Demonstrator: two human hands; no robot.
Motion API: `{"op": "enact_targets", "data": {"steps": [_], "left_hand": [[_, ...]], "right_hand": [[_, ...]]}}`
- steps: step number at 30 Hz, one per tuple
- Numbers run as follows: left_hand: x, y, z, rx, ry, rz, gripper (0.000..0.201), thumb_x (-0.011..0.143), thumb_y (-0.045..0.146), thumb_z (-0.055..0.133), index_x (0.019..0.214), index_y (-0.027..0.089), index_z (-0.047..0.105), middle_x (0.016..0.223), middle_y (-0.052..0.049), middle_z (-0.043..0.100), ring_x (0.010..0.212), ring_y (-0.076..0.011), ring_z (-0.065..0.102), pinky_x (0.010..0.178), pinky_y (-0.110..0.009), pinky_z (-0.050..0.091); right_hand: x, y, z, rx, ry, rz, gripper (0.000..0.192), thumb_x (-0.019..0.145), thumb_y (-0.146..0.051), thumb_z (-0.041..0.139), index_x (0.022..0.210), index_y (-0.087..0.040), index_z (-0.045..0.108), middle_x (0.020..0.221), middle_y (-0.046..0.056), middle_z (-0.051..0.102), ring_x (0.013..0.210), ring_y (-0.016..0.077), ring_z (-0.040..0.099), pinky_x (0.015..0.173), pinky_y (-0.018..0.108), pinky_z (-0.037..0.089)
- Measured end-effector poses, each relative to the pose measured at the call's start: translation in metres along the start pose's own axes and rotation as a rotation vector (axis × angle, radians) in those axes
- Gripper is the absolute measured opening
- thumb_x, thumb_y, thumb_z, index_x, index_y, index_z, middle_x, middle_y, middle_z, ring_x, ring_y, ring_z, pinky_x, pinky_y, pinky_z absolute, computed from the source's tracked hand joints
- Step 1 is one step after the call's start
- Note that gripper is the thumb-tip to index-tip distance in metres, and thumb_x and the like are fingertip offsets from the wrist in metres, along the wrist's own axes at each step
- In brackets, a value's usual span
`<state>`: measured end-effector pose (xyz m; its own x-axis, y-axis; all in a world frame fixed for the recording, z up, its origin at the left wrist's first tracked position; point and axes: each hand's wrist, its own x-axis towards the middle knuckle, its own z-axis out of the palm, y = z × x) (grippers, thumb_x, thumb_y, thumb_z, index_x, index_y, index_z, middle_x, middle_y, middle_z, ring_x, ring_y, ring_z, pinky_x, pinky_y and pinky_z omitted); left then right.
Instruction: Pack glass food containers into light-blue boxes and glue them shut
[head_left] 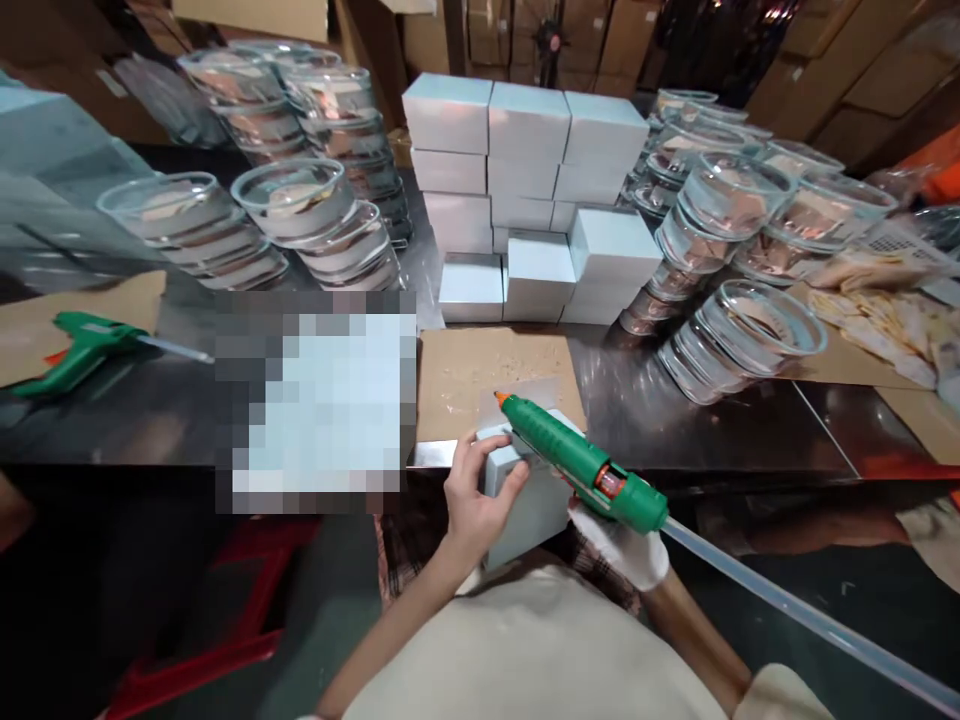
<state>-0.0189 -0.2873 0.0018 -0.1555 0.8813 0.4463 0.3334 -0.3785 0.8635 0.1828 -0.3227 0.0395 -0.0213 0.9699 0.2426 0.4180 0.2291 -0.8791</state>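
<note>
My left hand (pixel 480 495) is bare and curls its fingers over a white box (pixel 529 520), gripping it at the table's front edge. In a white glove, my right hand (pixel 621 545) is closed round the handle of a green glue gun (pixel 559 440). The gun's orange nozzle points up and left, above the box and a piece of cardboard (pixel 487 370). From the gun's rear a long clear glue stick (pixel 795 605) runs down to the right. The gun hides part of the box, and the right fingers are mostly covered.
White boxes (pixel 529 130) are stacked behind the cardboard. Stacks of clear round containers (pixel 300 200) stand left, and more containers (pixel 739 340) stand right. A second green glue gun (pixel 94 345) lies at far left. A red stool (pixel 247 610) is below the table. A blurred-out patch covers the left-middle.
</note>
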Motion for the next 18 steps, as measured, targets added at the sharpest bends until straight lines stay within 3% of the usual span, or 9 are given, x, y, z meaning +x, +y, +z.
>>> {"op": "enact_targets", "data": {"steps": [5, 10, 13, 18], "left_hand": [[-0.001, 0.001, 0.000, 0.024, 0.012, 0.036, 0.022, 0.092, 0.040, 0.075, 0.108, 0.024, 0.071, 0.107, -0.006, 0.074, 0.115, -0.0266, 0.065, 0.101, -0.041, 0.052], [-0.004, 0.000, -0.001, 0.033, 0.001, 0.024, 0.024, 0.092, 0.041, 0.076, 0.110, 0.025, 0.072, 0.110, -0.006, 0.074, 0.119, -0.0272, 0.063, 0.106, -0.043, 0.050], [-0.005, -0.002, -0.002, 0.021, 0.009, -0.006, 0.025, 0.092, 0.041, 0.076, 0.110, 0.026, 0.073, 0.112, -0.007, 0.072, 0.119, -0.0262, 0.063, 0.101, -0.039, 0.051], [-0.005, -0.005, -0.006, 0.003, 0.016, -0.073, 0.026, 0.091, 0.045, 0.076, 0.108, 0.025, 0.073, 0.109, -0.006, 0.071, 0.116, -0.0272, 0.064, 0.102, -0.042, 0.051]], "right_hand": [[0.012, -0.012, 0.014, -0.138, 0.065, -0.153, 0.010, 0.082, -0.030, 0.072, 0.090, -0.025, 0.069, 0.079, 0.003, 0.073, 0.064, 0.0223, 0.069, 0.063, 0.036, 0.061], [0.016, -0.006, 0.008, -0.207, 0.094, -0.144, 0.013, 0.083, -0.033, 0.070, 0.079, -0.025, 0.060, 0.073, 0.002, 0.069, 0.064, 0.0215, 0.067, 0.062, 0.035, 0.059], [0.011, 0.015, -0.004, -0.170, 0.136, -0.034, 0.015, 0.081, -0.036, 0.073, 0.082, -0.024, 0.063, 0.076, 0.003, 0.070, 0.066, 0.0219, 0.066, 0.066, 0.037, 0.060], [0.018, 0.049, -0.022, 0.034, 0.252, 0.338, 0.027, 0.070, -0.044, 0.081, 0.076, -0.022, 0.067, 0.062, 0.001, 0.067, 0.055, 0.0192, 0.061, 0.059, 0.035, 0.057]]}}
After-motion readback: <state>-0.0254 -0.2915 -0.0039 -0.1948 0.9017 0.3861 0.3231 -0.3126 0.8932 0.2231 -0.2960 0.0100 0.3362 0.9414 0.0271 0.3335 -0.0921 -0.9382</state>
